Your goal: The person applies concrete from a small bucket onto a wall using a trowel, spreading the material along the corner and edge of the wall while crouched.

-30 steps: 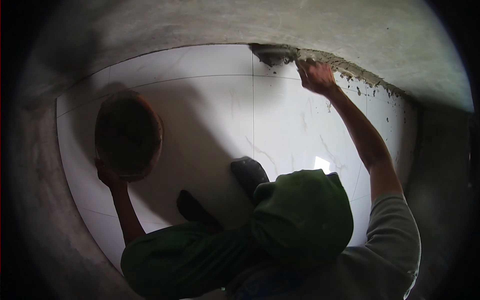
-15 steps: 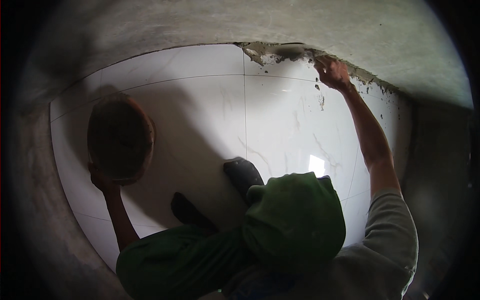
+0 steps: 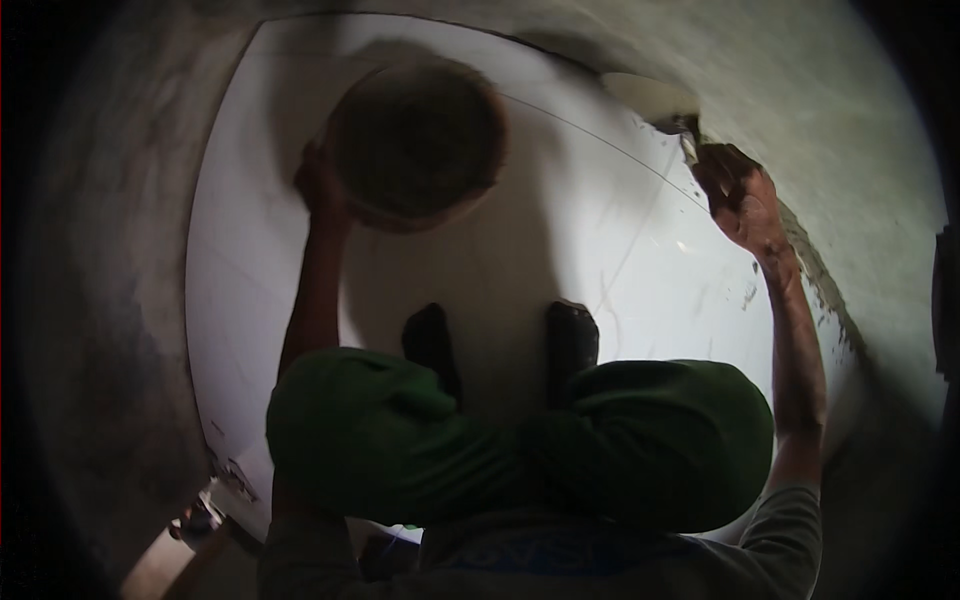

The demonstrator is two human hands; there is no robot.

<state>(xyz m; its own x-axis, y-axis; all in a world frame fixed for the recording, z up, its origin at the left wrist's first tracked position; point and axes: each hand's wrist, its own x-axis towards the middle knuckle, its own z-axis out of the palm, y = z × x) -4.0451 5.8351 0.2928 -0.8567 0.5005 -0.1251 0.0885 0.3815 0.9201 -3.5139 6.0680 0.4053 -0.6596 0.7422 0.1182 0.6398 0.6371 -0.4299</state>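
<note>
My left hand (image 3: 322,185) grips the left side of a round, reddish-brown basin (image 3: 497,125), which is tilted above the white tiles. The inside of the basin is dark, and I cannot make out its contents. At the right, my right hand (image 3: 740,195) is closed round the handle of a trowel (image 3: 650,98). Its pale, broad blade points to the far left, close to where the tiles meet the wall. Grey mortar (image 3: 822,285) runs in a rough strip along that joint, beside my right forearm.
Glossy white floor tiles (image 3: 250,210) lie under me, between grey plastered walls (image 3: 800,100) curving round. My dark-covered feet (image 3: 572,345) rest on them, below my green-trousered knees. Some unclear light-coloured object (image 3: 195,525) is at the lower left.
My view has turned, and both knees now show. The basin appears farther right and up. My right hand has come away from the mortar edge, and the trowel now shows clearly in it.
</note>
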